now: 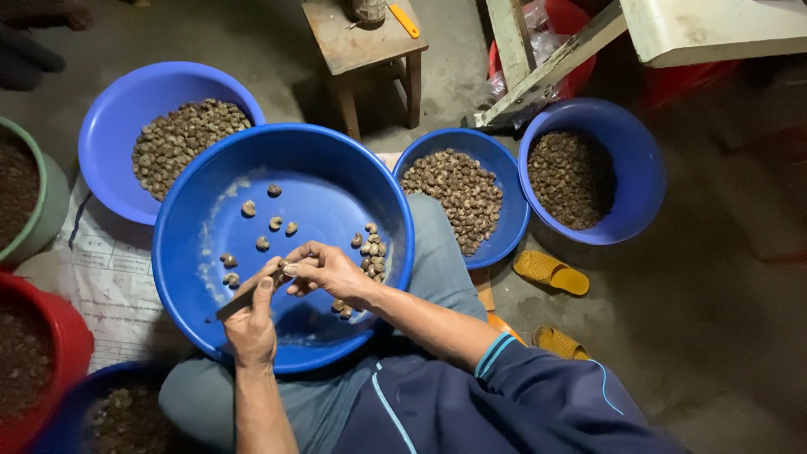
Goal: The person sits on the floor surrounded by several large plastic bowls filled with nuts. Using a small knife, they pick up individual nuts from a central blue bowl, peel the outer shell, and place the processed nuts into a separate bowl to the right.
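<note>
Nearest, left hand clasps a knife; right hand pinches a nut over the lap basin. Few nuts lie shelled there. Beyond, three blue basins hold heaps, judged mostly unworked.

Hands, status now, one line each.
Left hand: closed on a knife.
Right hand: fingers pinched on a nut over the blue basin.

dim grey concrete floor, a small wooden stool at the top, a white frame beside it.
</note>
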